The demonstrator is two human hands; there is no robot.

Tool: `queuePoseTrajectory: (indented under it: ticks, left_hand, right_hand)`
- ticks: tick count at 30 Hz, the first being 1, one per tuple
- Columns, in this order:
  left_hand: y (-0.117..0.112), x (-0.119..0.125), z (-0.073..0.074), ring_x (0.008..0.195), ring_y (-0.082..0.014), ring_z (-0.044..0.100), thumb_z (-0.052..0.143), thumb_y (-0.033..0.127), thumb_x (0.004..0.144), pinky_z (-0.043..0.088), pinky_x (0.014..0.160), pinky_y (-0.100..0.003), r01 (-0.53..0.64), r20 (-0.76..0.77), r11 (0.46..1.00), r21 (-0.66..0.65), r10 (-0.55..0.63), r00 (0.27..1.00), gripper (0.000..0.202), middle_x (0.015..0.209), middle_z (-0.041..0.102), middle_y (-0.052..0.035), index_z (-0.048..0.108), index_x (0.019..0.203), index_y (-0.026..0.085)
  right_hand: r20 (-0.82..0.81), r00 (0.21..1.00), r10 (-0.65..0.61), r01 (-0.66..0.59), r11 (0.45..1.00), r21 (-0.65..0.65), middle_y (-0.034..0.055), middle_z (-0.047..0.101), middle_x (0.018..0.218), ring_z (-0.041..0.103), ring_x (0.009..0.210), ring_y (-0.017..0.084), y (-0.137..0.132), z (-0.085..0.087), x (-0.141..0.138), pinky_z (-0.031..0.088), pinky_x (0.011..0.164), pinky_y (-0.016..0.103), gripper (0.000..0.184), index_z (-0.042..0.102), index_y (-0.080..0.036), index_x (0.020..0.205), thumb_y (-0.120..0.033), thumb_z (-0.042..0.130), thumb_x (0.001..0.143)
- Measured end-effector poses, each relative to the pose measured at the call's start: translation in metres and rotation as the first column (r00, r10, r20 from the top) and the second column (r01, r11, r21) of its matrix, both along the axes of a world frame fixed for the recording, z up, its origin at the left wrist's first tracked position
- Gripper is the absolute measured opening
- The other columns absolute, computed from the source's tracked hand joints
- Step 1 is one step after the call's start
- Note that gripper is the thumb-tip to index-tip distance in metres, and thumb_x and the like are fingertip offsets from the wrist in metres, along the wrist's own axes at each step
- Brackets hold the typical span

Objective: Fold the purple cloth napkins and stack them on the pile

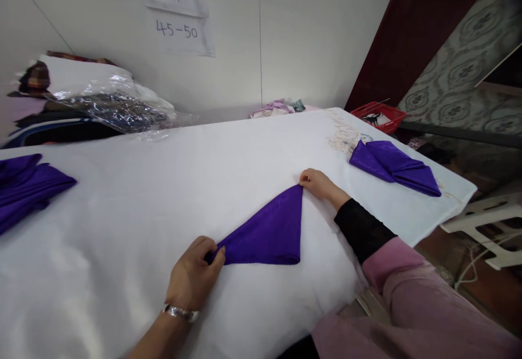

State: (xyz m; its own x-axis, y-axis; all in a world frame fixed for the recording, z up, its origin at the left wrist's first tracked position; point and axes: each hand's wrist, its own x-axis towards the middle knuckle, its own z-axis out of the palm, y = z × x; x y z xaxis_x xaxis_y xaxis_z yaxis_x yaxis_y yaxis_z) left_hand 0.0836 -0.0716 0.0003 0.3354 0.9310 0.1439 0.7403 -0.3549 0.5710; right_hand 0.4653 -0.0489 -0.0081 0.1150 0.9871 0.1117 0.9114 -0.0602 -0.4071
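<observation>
A purple cloth napkin [269,231], folded into a triangle, lies on the white-covered table [134,201] in front of me. My left hand [196,272], with a silver bracelet at the wrist, pinches its left corner. Its upper right corner is held between the thumb and fingers of my right hand [320,184]. The napkin's lower edge shows stacked layers and a stitched hem. To the right lies a second folded purple cloth [393,166]. More purple cloth [28,187] sits in a loose heap at the left edge of the view.
Along the back left is a pile of fabric under clear plastic [122,111]. Lilac cloth scraps [275,109] lie at the table's far edge. A red basket [381,118] stands beyond the far right corner, and a white plastic stool [489,223] beside the table's right side.
</observation>
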Motion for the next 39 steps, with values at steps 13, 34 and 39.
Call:
queuePoseTrajectory:
  ticks: [13, 34, 39]
  left_hand:
    - [0.004, -0.005, -0.012, 0.065, -0.0138, 0.058, 0.055, 0.036, 0.073, 0.047, 0.062, -0.027, 0.007, 0.174, 0.988, -0.157, 0.021, 0.985, 0.024, 0.074, 0.06, 0.0035, 0.06, 0.094, 0.025]
    - [-0.017, 0.026, 0.041, 0.055, -0.0089, 0.053, 0.076, 0.022, 0.049, 0.04, 0.055, -0.021, 0.373, 0.742, 0.678, -0.633, 0.394, 0.543, 0.022, 0.059, 0.064, 0.0017, 0.068, 0.069, 0.017]
    - [-0.02, 0.053, 0.053, 0.058, -0.0094, 0.054, 0.073, 0.022, 0.054, 0.04, 0.057, -0.022, 0.397, 0.76, 0.719, -0.571, 0.281, 0.586, 0.019, 0.063, 0.064, 0.0013, 0.068, 0.071, 0.017]
  right_hand:
    - [-0.256, 0.766, 0.59, -0.576, 0.806, 0.138, 0.0094, 0.057, 0.127, 0.052, 0.117, 0.019, -0.054, 0.029, -0.1, 0.04, 0.099, 0.036, 0.033, 0.056, -0.021, 0.12, -0.035, 0.051, 0.091]
    - [-0.231, 0.863, 0.448, -0.482, 0.868, -0.117, 0.019, 0.038, 0.144, 0.029, 0.134, 0.038, -0.115, 0.034, -0.159, 0.018, 0.108, 0.059, 0.1, 0.031, -0.017, 0.144, -0.071, 0.062, 0.066]
    - [-0.313, 0.898, 0.309, -0.325, 0.946, 0.002, 0.0173, 0.056, 0.127, 0.052, 0.114, 0.033, -0.122, 0.029, -0.17, 0.033, 0.1, 0.052, 0.073, 0.045, -0.014, 0.133, -0.053, 0.064, 0.074]
